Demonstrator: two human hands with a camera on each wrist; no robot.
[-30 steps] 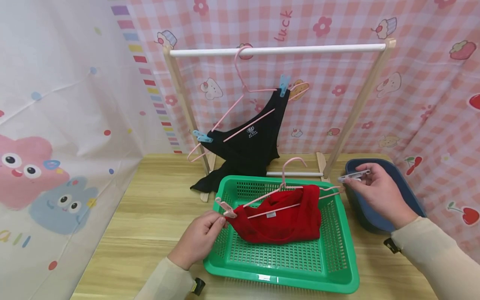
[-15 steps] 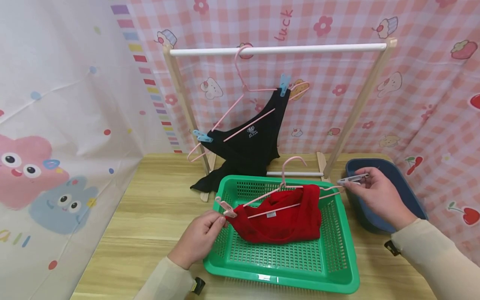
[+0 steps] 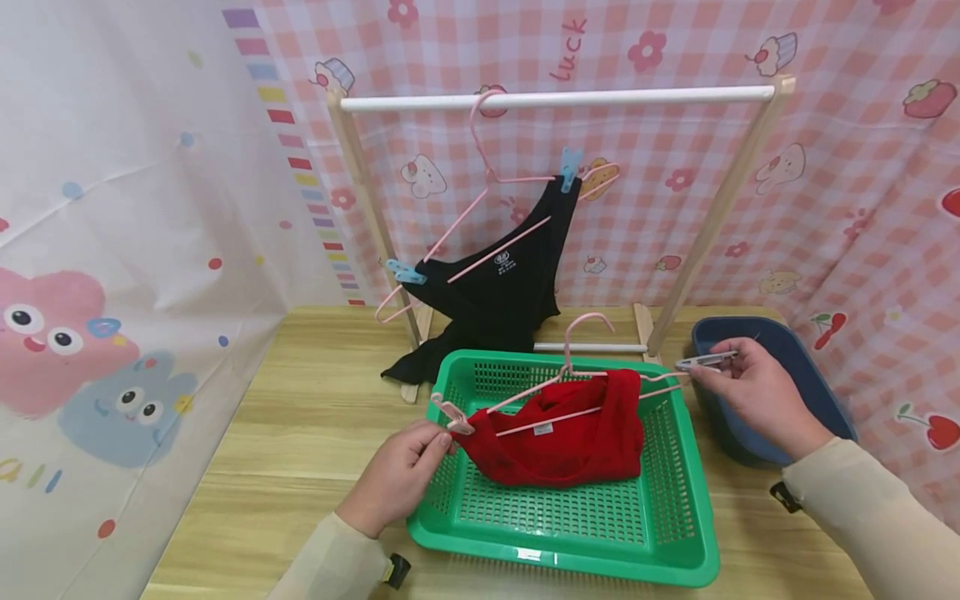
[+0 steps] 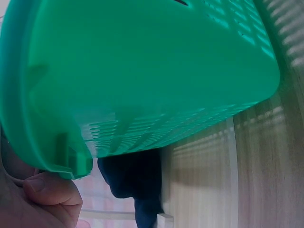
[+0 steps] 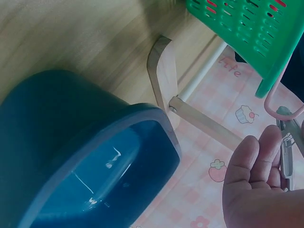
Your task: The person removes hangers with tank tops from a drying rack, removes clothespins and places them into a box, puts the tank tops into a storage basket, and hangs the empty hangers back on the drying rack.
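- Pinching is done with both hands: by the left hand (image 3: 396, 482), the left end of the lower pink hanger (image 3: 525, 397) is held between thumb and bent fingers, just beside the left rim of the green basket (image 3: 562, 567).
- A grey clothespin (image 3: 705, 362) is pinched by the right hand (image 3: 765, 398) between thumb and fingertips, its free end turned toward the right end of the same hanger; whether the wire is touched by it cannot be told. In the right wrist view, the outer fingers are seen bent and lying side by side.
- The red garment (image 3: 555, 458) is draped from the lower pink hanger over the green basket, its left strap clipped by a pink clothespin (image 3: 452, 415), its right strap looped over the wire. A white label (image 3: 543, 429) is shown at the neckline.
- Behind, a black garment (image 3: 517, 292) is hung on an upper pink hanger (image 3: 456, 225), tilted, its left side lower. Its straps are gripped by an upper blue clothespin (image 3: 570, 169) and a lower blue clothespin (image 3: 405, 272).
- The upper pink hanger is hooked over the white bar (image 3: 637, 98) of a wooden-legged rack.
- A dark blue bin (image 5: 42, 104) is placed to the right of the basket, on the wooden table (image 3: 247, 450).
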